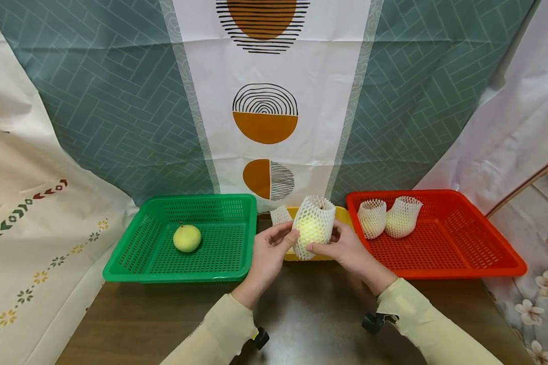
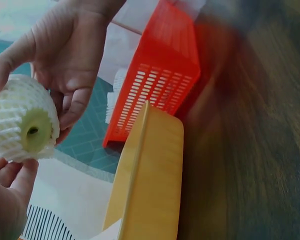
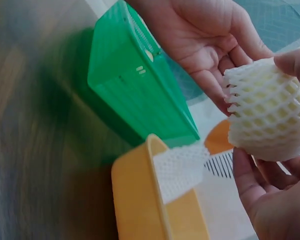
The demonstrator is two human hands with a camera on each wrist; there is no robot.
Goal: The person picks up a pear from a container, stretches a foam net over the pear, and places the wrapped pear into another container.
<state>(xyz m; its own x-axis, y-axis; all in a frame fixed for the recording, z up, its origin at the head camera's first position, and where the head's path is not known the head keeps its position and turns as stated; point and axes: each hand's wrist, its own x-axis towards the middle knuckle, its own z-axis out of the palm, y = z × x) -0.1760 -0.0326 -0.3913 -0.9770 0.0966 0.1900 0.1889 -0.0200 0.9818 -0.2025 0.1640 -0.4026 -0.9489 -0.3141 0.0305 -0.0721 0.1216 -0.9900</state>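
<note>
A pale yellow pear point(image 1: 312, 230) in a white foam net point(image 1: 318, 204) is held up between both hands in the head view. My left hand point(image 1: 270, 251) grips its left side, with fingers behind and thumb in front. My right hand point(image 1: 349, 250) holds the right side, its thumb across the lower front. The net stands up past the pear's top, and the stem shows through it. In the left wrist view, the pear's bare bottom point(image 2: 36, 131) shows at the net's open end. Behind the hands is a yellow basket point(image 1: 342, 217) holding another foam net point(image 1: 280, 215).
On the left, a green basket point(image 1: 178, 277) contains one bare pear point(image 1: 187, 238). A red basket point(image 1: 456, 243) on the right holds two netted pears, one upright point(image 1: 372, 220) and one beside it point(image 1: 402, 219). Brown tabletop point(image 1: 310, 324) lies in front; a patterned cloth point(image 1: 132, 101) hangs behind.
</note>
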